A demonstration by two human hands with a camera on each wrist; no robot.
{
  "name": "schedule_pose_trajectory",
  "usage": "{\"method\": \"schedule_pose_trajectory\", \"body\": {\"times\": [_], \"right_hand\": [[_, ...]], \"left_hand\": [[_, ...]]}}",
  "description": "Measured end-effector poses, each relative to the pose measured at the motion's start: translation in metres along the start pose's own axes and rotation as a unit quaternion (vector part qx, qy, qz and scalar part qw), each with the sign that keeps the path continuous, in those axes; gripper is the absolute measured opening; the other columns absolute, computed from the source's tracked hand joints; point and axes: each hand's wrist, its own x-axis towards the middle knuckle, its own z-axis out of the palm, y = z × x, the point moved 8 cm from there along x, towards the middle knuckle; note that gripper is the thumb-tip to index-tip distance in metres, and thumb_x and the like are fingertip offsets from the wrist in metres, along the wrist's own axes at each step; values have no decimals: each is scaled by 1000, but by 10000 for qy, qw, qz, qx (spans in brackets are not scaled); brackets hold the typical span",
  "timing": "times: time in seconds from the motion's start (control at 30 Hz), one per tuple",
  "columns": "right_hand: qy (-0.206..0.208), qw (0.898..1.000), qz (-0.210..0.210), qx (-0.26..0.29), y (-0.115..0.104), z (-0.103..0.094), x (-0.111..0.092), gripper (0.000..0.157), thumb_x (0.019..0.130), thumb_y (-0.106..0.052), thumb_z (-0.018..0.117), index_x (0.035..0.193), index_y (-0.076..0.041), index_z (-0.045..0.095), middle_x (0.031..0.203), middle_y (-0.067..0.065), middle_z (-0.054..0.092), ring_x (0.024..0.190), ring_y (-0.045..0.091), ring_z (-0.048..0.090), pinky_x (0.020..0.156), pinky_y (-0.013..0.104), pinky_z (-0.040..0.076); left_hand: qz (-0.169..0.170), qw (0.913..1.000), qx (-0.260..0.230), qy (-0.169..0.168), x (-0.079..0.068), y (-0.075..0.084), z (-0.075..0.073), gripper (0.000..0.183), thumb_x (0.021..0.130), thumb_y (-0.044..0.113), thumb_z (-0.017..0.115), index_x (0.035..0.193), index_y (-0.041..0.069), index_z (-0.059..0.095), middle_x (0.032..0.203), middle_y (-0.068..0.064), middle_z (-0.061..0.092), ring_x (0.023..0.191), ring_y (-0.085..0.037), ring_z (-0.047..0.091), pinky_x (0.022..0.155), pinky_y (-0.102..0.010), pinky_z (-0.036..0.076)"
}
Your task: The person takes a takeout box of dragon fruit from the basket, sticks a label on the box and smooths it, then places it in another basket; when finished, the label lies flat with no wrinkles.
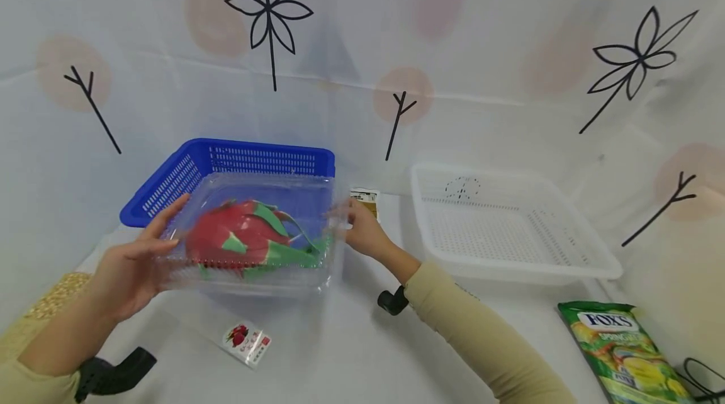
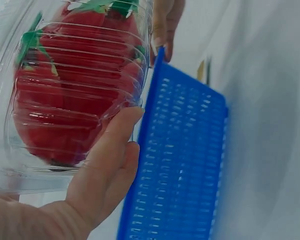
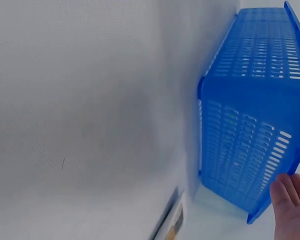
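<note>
A clear, rectangular plastic box [image 1: 300, 209], with a red dragon fruit [image 1: 249, 234] bearing green leafy scales inside, is held up in front of the blue perforated plastic basket [image 1: 266, 158], whose near part is hidden by it. The box's left end is grasped by the fingers of the left hand [image 1: 133, 265], the thumb being laid along the near side. Its right end seems to be touched by the fingers of the right hand [image 1: 362, 228], but these are blurred, and whether they are closed on it cannot be told. The ends are probably used so that the long, thin-walled load is kept level and unsqueezed. The long axes of box and fruit are both run from left to right; the rounded red end is turned toward the left hand, the green tips toward the right. On the white counter [image 1: 362, 353], a small white card with a fruit picture [image 1: 247, 342] is left uncovered, presumably so that it can be read.
</note>
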Motion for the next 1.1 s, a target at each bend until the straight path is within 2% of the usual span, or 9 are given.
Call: {"method": "schedule_pose_trajectory", "body": {"times": [0.17,0.27,0.4,0.5,0.6,0.7,0.83,0.9,1.1], "right_hand": [[-69,9998,-122,-135,-3,-1,2,32,80,-15,74,108,0,66,112,10,60,105,24,55,84,35,48],[-131,9998,-68,-147,-2,-3,3,36,79,-16,75,109,1,65,114,11,58,108,26,53,87,35,47],[-322,9994,5,138,-4,-4,3,33,80,-9,73,109,6,66,110,15,51,110,29,51,95,32,43],[-502,9981,221,263,-1,-3,6,33,80,-10,73,110,4,66,106,13,51,109,26,52,96,33,42],[-637,9967,487,108,2,-3,9,34,80,-15,74,111,0,67,105,10,51,108,22,53,95,32,43],[-746,9964,401,-84,6,-4,13,36,80,-18,75,111,-2,68,106,8,51,108,20,53,94,29,43],[-842,9961,192,-180,5,-6,16,35,80,-17,75,109,0,68,111,11,51,109,23,52,94,32,43],[-864,9960,121,-206,5,-8,17,34,79,-17,75,108,0,68,111,10,51,108,23,52,94,33,44],[-1050,9936,-58,-424,4,-9,21,31,80,-15,74,108,-1,69,111,10,52,107,23,50,93,33,45]], "left_hand": [[-282,9974,568,342,-17,-18,-7,62,99,6,22,148,42,8,146,0,-14,118,-10,46,87,-50,45],[-336,9984,420,163,-26,-24,-5,64,98,3,20,148,41,7,146,2,-14,120,-12,45,89,-50,44],[-367,9988,-87,-326,-35,-32,5,68,96,-2,16,149,39,6,144,6,-6,123,-20,45,92,-50,42],[-488,9974,-272,-465,-40,-40,13,69,95,-3,15,149,39,6,143,6,-12,123,-24,45,94,-49,42],[-651,9954,-403,-575,-42,-51,20,69,95,-3,16,149,39,6,141,8,-21,123,-27,45,94,-50,41],[-867,9934,-424,-618,-42,-63,27,69,96,-2,17,148,41,7,143,4,-14,124,-27,43,95,-52,39],[-1200,9923,25,-301,-39,-80,31,67,96,2,23,147,43,12,145,-7,-10,124,-18,41,96,-49,39],[-1335,9905,314,-90,-37,-88,32,66,96,3,26,146,44,13,145,-11,-15,123,-14,41,95,-46,39],[-1575,9842,706,384,-34,-110,36,64,96,8,33,144,47,17,148,-19,-12,118,-18,42,91,-45,42]]}}
